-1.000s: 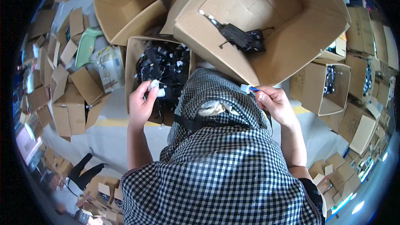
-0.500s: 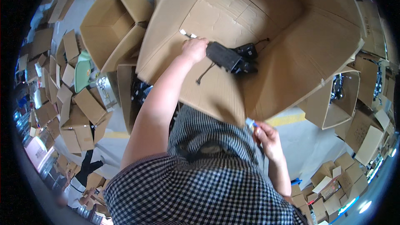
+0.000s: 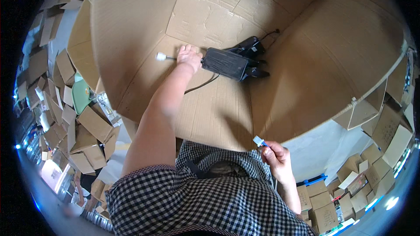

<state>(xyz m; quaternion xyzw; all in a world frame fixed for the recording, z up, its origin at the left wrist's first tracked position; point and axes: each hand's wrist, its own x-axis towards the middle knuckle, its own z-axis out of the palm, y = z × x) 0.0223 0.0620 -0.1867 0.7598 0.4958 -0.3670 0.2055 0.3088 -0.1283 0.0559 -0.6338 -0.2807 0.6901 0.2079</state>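
Note:
Deep inside the large cardboard box (image 3: 144, 26), my left hand (image 3: 190, 57) is closed at the left end of a black box-shaped power adapter (image 3: 225, 63). A dark cable comes out on the other side of that hand and ends in a white connector (image 3: 161, 56). Beyond the adapter lie more black adapters (image 3: 251, 48), partly hidden by it, with thin dark leads. Outside the near rim, my right hand (image 3: 276, 159) pinches a small white plug connector (image 3: 259, 140) with blue at its back. Most of what trails behind that plug is hidden in the fingers.
Many cardboard boxes (image 3: 94, 129) are stacked on the left, near a green chair (image 3: 81, 96). Another open carton (image 3: 85, 43) stands against the big box's left side. More cartons (image 3: 323, 209) and a blue object (image 3: 313, 180) lie at the lower right.
The large box fills more of the view as I lean in over it. My left hand and the black adapter sit lower against the box bottom. My right hand still pinches the plug.

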